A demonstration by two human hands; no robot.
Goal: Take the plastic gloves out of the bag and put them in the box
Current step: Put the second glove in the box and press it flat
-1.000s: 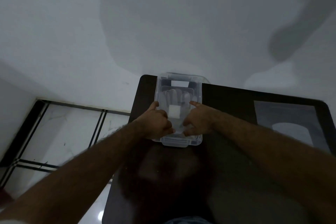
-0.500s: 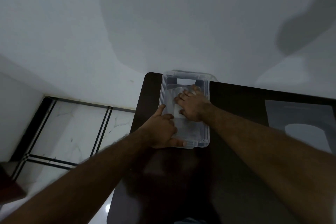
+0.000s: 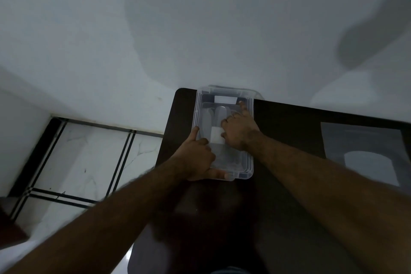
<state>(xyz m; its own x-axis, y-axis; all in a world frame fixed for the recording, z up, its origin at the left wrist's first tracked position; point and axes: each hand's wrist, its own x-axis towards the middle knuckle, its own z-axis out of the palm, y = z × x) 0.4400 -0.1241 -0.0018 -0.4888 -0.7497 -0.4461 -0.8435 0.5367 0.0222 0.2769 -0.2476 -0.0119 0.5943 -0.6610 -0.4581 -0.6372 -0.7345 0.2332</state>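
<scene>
- Your left hand (image 3: pixel 196 158) wraps the near left corner of the clear plastic box (image 3: pixel 250 140), fingers curled over the rim and thumb laid along the near edge, steadying it on the dark table (image 3: pixel 289 122).
- Your right hand (image 3: pixel 239 131) reaches inside the box with fingers spread and palm down, pressing flat on the contents; one fingertip nearly touches the far right corner.
- The plastic gloves (image 3: pixel 211 122) lie inside the box, seen as pale translucent finger shapes towards the far end, with a white square patch (image 3: pixel 216 139) just beside your right hand. Whether they form a single pair or a stack, you cannot tell.
- The bag (image 3: pixel 364 158) lies flat at the table's right side, well apart from the box; in the dim light you cannot tell whether it holds anything more.
- Judged stage: the transfer looks largely done, with flattening under way. Left to do: withdraw both hands, and check the bag for remaining gloves.
</scene>
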